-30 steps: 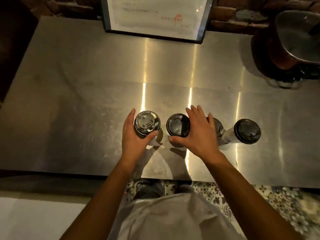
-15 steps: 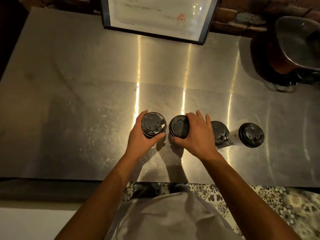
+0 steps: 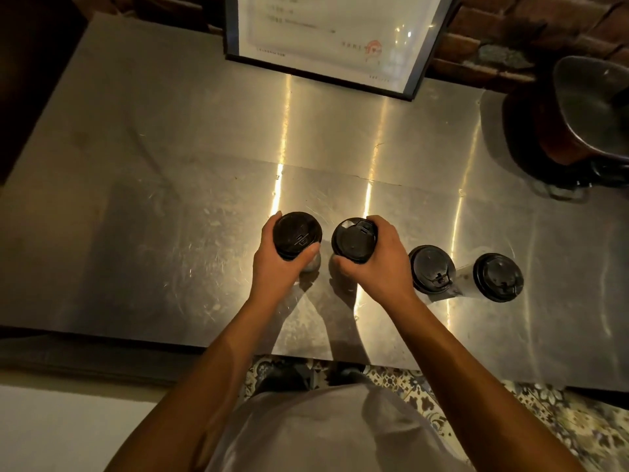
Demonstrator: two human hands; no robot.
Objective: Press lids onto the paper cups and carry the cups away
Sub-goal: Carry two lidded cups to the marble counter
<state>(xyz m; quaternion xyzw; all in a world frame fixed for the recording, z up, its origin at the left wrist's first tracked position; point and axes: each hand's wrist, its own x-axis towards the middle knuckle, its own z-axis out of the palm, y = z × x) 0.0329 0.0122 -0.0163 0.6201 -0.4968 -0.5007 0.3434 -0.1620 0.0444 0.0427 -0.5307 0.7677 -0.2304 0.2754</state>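
Observation:
Several white paper cups with black lids stand in a row near the front of a steel counter (image 3: 170,206). My left hand (image 3: 277,270) grips the leftmost cup (image 3: 296,235) around its side, thumb on the near side. My right hand (image 3: 377,264) grips the second cup (image 3: 354,239), which tilts a little to the left. Two more lidded cups stand free to the right, a third cup (image 3: 431,270) close to my right wrist and a fourth cup (image 3: 497,277) beside it. Whether the held cups touch the counter is unclear.
A framed notice (image 3: 326,35) leans against the brick wall at the back. A dark metal pot (image 3: 592,110) sits at the back right on a burner. Patterned floor tiles (image 3: 561,420) show below the counter's front edge, and a pale surface lies at lower left.
Both hands have closed more firmly round their cups. The right hand's fingers, earlier spread over the second cup, now wrap its side, and that cup tilts left.

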